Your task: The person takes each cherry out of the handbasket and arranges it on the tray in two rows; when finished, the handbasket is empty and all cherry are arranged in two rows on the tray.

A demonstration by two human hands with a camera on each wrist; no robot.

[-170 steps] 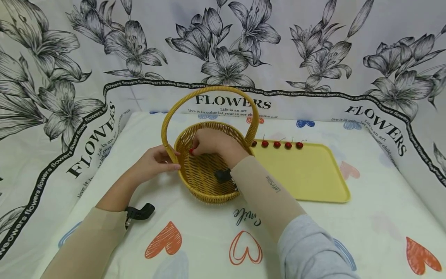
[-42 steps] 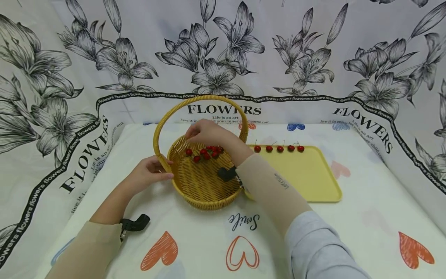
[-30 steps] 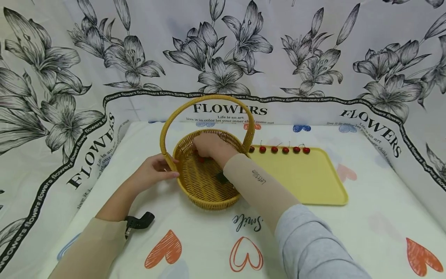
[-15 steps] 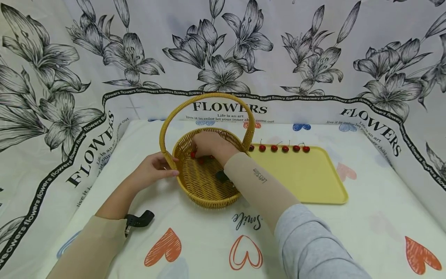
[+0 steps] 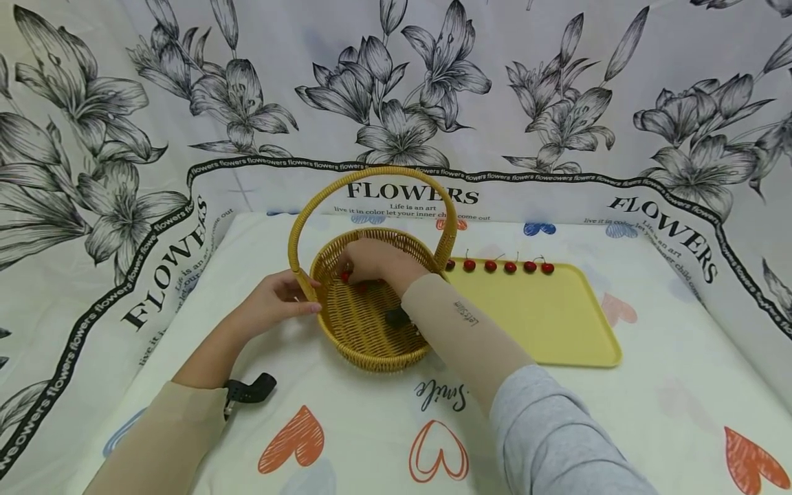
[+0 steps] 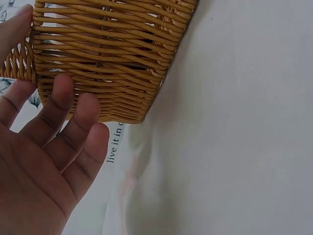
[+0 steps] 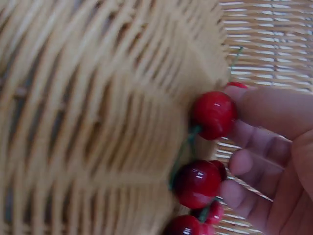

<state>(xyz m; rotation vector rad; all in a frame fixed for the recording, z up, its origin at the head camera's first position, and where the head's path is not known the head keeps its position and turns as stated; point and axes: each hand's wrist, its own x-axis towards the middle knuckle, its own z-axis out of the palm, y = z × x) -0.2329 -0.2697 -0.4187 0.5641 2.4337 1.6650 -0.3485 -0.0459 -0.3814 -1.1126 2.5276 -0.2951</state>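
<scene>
A round wicker basket (image 5: 365, 330) with a tall hooped handle stands mid-table. At its left side my left hand (image 5: 272, 299) grips the rim by the handle's foot. In the left wrist view that hand's (image 6: 39, 161) thumb and forefinger pinch the edge, with the other fingers bent beside the wall. My right hand (image 5: 368, 261) reaches down inside the basket. In the right wrist view its thumb and forefinger close on a red cherry (image 7: 213, 115); the forefinger is mostly hidden. Just below it lie more cherries (image 7: 198, 183) with green stems, partly covered by the fingers.
Right of the basket lies a yellow tray (image 5: 544, 323), partly behind the right forearm. Several cherries (image 5: 490, 266) line its far edge, the leftmost partly behind the basket. The handle arches over the right wrist. A patterned white cloth (image 5: 346, 440) covers the table.
The right hand has dropped from above the cherries into the basket, where a cherry shows at its fingertips. The tray's row is one cherry longer than at first. The left hand stays.
</scene>
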